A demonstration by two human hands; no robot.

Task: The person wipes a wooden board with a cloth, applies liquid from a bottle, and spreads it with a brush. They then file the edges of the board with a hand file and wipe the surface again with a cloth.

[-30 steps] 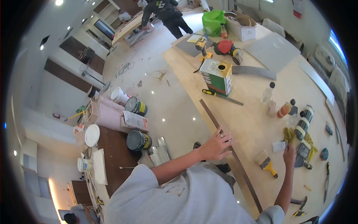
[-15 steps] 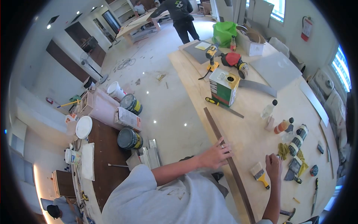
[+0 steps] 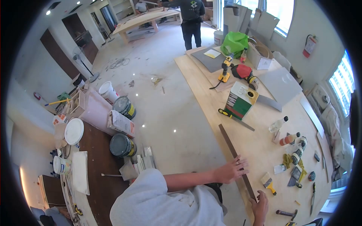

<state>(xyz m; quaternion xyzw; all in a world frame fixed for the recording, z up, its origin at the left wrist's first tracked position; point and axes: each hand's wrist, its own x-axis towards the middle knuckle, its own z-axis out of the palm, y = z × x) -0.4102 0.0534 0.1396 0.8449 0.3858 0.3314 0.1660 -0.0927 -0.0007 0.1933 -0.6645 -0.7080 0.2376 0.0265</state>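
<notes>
A long, narrow brown wooden strip [image 3: 228, 141] lies along the near edge of the pale wooden table [image 3: 203, 90]. My left hand [image 3: 230, 171] grips it around its middle, fingers curved over the top, a ring on one finger. Lower down, my right hand [image 3: 260, 208] has its thumb and fingers around the strip, whose near end is hidden. Just right of the strip lies a paintbrush [image 3: 269, 183] with a yellow handle. A hammer [image 3: 287, 214] rests near my right hand. Beyond the strip's far end, a yellow-and-black handled tool [image 3: 226, 114] with a long blade lies by a green-and-white tin [image 3: 241, 101].
On the table are a drill [image 3: 225, 69], a sander [image 3: 245, 73], several bottles, scrapers and a knife [image 3: 313, 199]. Left of me, buckets [image 3: 122, 145] and a brown board [image 3: 96, 162] stand by the floor walkway. A person [image 3: 191, 22] stands at the back.
My right hand has moved left and down from beside the paintbrush onto the strip. My left hand stays on the strip. The view has shifted, and the person at the back has turned more upright.
</notes>
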